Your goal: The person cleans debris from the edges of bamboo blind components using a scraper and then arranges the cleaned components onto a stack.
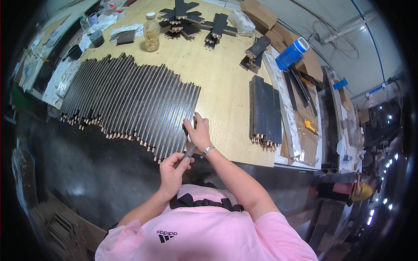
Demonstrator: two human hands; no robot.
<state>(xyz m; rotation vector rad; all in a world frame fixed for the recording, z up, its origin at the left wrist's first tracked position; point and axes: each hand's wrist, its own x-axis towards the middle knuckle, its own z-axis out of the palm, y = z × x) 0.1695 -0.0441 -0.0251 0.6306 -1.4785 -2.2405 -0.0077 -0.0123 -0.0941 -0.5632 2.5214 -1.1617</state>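
Many long dark strips with pale wooden ends lie side by side in a wide, staggered row on the wooden table. My left hand is closed at the table's front edge, pinching a small flat grey-brown piece between thumb and fingers; its exact kind is unclear. My right hand, with a metal-banded watch at the wrist, rests at the right edge of the row. Its thumb and forefinger are spread, and the thumb touches the outermost strips. The other fingers are partly hidden.
To the right stands a neat stack of dark slats. Crossed piles of dark pieces lie at the back, near a bottle of yellowish liquid. A blue jug and a yellow tool are farther right. Another person is at far right.
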